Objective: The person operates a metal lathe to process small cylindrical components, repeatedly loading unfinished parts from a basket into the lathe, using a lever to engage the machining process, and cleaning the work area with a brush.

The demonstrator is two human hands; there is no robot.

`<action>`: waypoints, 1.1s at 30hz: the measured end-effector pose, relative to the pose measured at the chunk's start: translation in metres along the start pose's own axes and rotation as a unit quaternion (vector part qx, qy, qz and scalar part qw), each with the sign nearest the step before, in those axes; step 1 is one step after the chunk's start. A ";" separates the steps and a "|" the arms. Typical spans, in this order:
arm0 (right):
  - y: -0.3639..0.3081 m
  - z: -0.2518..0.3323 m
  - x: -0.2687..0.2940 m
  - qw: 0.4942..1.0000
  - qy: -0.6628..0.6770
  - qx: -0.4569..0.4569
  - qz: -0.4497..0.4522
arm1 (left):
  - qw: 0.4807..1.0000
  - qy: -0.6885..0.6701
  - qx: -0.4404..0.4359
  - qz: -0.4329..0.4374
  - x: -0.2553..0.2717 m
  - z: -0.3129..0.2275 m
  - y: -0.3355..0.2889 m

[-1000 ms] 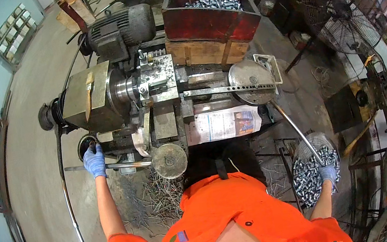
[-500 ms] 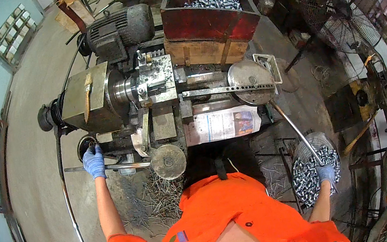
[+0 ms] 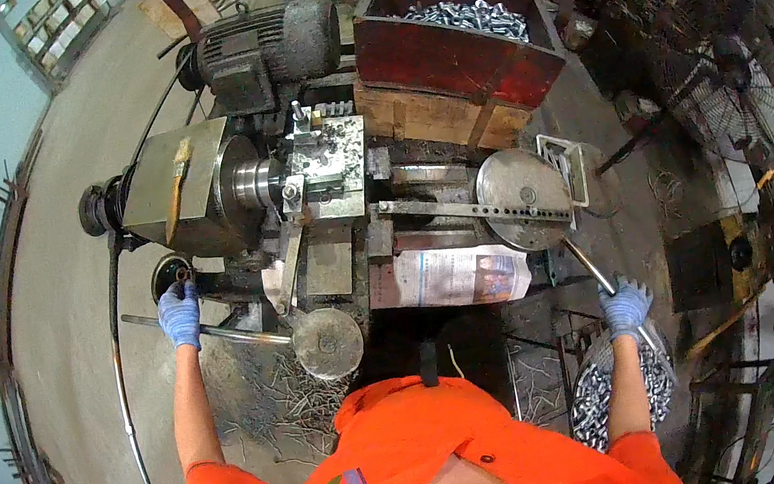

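At four o'clock, the right hand (image 3: 627, 305) is gripping a bar (image 3: 591, 268) near already piled bits (image 3: 590, 400); at nine, the left hand (image 3: 180, 317) is touching a wheel (image 3: 164, 270), grip unclear.

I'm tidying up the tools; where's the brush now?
In the head view, left of centre, the brush lies on the metal housing, beyond the left hand.

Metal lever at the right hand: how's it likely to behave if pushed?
Probably stiff: the metal lever is a straight rod. It likely swings rather than lifts free, since it seems to join something under the round plate. Shiny surface may be slick in the right hand.
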State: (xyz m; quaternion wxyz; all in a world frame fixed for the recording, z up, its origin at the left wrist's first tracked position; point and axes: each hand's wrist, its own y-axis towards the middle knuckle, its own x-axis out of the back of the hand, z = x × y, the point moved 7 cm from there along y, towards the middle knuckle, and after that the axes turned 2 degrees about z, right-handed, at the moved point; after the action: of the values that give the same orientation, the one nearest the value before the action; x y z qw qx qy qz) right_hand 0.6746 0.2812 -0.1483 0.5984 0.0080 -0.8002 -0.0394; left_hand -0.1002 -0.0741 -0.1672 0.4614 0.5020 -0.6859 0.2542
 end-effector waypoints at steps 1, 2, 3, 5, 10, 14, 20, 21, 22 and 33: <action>0.017 -0.004 -0.003 1.000 -0.022 0.014 -0.014 | 1.000 -0.001 0.002 0.015 -0.004 -0.004 0.000; 0.033 -0.009 -0.005 1.000 0.003 0.001 -0.030 | 1.000 -0.002 0.005 0.029 -0.007 -0.006 -0.001; 0.053 -0.012 -0.008 1.000 0.005 -0.004 -0.021 | 0.999 0.000 0.008 0.043 -0.005 -0.011 -0.004; 0.095 -0.011 -0.005 1.000 0.011 -0.018 -0.006 | 1.000 -0.005 -0.006 0.016 0.001 -0.026 -0.010; 0.171 0.034 0.014 0.999 0.011 -0.052 -0.004 | 0.995 -0.096 -0.011 0.004 -0.005 -0.015 -0.010; 0.165 0.074 0.023 1.000 0.000 -0.004 -0.005 | 0.915 -0.394 0.008 -0.087 0.013 0.015 -0.018; 0.075 0.074 0.019 0.992 0.096 0.056 -0.052 | 0.872 -0.448 0.157 -0.120 -0.042 0.157 -0.041; 0.062 0.070 0.011 0.993 0.102 0.057 -0.032 | 0.890 -0.423 0.168 -0.013 -0.074 0.175 -0.036; 0.048 0.069 -0.002 0.992 0.111 0.063 -0.010 | 0.957 -0.270 0.101 0.041 -0.091 0.188 -0.031; -0.039 0.053 -0.047 0.952 0.298 0.074 -0.001 | 0.978 0.149 -0.046 0.138 -0.144 0.041 -0.057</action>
State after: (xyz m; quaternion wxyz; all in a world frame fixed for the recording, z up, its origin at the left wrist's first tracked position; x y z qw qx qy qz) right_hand 0.6362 0.2478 -0.2109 0.8073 0.0645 -0.5861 0.0237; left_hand -0.0532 -0.0627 -0.3197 0.5416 0.3375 -0.6827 0.3559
